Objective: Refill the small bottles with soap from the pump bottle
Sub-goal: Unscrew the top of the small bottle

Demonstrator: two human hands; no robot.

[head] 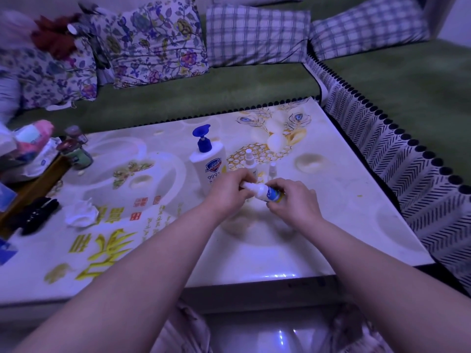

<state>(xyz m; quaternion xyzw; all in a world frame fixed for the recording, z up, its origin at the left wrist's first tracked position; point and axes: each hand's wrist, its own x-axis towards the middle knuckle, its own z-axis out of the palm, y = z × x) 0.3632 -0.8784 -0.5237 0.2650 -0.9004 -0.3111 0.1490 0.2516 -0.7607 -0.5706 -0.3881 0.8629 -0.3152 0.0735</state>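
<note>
A small white bottle point(265, 192) with a blue and yellow label lies sideways between my hands above the table. My left hand point(229, 192) grips its cap end, fingers curled round it. My right hand point(293, 197) grips the labelled body. Just behind my left hand stands the white pump bottle point(207, 164) with a blue pump head. Two more small bottles stand upright to the right of it, one taller point(250, 161) and one shorter point(272, 170).
The patterned table point(331, 200) holds a crumpled tissue point(80, 212), a black object point(35, 217) and two jars point(76, 152) at the left. A green sofa point(382, 85) with cushions wraps the far and right sides.
</note>
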